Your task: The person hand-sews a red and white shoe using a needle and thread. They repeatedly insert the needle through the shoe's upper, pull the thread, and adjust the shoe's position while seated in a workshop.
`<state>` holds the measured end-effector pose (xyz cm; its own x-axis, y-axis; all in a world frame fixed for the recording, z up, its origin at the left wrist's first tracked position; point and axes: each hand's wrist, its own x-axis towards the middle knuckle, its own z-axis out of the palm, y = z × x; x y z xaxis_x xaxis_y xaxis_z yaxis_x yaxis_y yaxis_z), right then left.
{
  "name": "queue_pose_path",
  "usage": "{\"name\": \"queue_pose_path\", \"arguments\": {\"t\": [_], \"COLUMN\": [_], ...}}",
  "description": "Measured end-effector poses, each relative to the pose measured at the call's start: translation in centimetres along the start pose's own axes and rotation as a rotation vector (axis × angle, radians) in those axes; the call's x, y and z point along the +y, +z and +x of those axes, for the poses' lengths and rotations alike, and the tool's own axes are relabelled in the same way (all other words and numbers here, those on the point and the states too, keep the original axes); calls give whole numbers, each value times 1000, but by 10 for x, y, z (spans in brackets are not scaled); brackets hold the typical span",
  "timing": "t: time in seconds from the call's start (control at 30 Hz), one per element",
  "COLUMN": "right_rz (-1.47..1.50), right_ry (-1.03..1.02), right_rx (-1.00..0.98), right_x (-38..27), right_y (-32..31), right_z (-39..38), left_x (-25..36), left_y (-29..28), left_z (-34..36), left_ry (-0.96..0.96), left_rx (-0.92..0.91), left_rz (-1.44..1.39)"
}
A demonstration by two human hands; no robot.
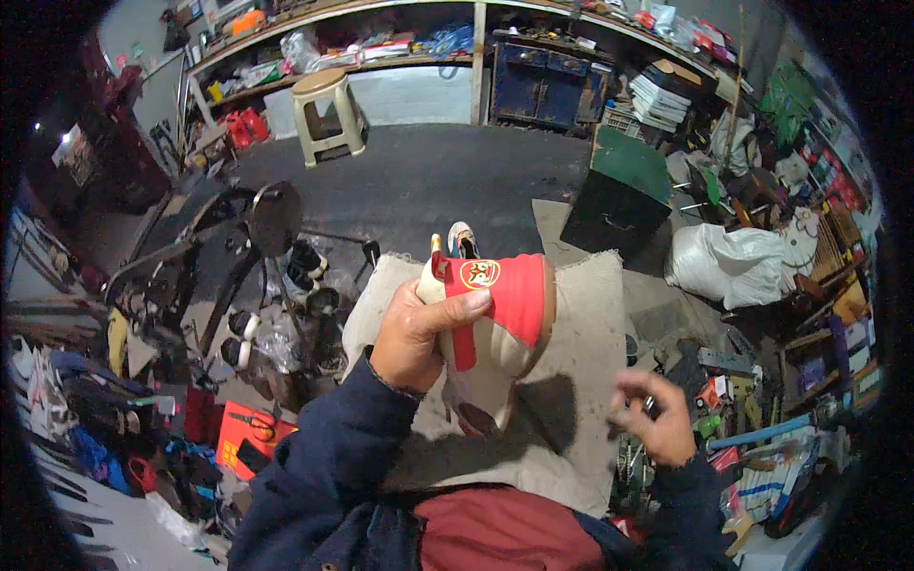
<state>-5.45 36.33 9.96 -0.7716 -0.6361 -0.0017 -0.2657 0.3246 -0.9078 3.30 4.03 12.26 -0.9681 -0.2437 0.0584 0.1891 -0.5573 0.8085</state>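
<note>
In my left hand [419, 328] I grip a cream shoe [495, 357] with a broad red band and a round yellow emblem. My thumb presses on the red part beside the emblem; the other fingers are hidden behind the shoe. It is held above a beige cloth [595, 314] spread over my lap. Off to the right of the cloth, my right hand [657, 414] is raised with curled fingers, apart from the shoe. Something small and dark shows between those fingers, too blurred to name. Behind the held shoe, part of another shoe [463, 240] peeks out.
A beige plastic stool [328, 114] stands at the far left, with a dark green metal box [619, 186] at right and a white sack [728, 265] beyond it. Metal stands [276, 224] and clutter crowd the left. Scissors [250, 423] lie on a red packet [238, 447]. Tools fill the right side.
</note>
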Motion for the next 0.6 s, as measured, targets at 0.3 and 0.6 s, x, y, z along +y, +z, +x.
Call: {"name": "queue_pose_path", "arguments": {"t": [0.3, 0.6], "right_rz": [174, 323], "right_ry": [-41, -323], "right_rx": [-119, -75], "right_x": [-25, 4], "right_y": [58, 77], "right_z": [91, 114], "left_x": [-59, -62], "left_y": [-13, -30], "left_z": [8, 20], "left_ry": [-62, -25], "left_rx": [31, 62], "left_rz": [203, 187]}}
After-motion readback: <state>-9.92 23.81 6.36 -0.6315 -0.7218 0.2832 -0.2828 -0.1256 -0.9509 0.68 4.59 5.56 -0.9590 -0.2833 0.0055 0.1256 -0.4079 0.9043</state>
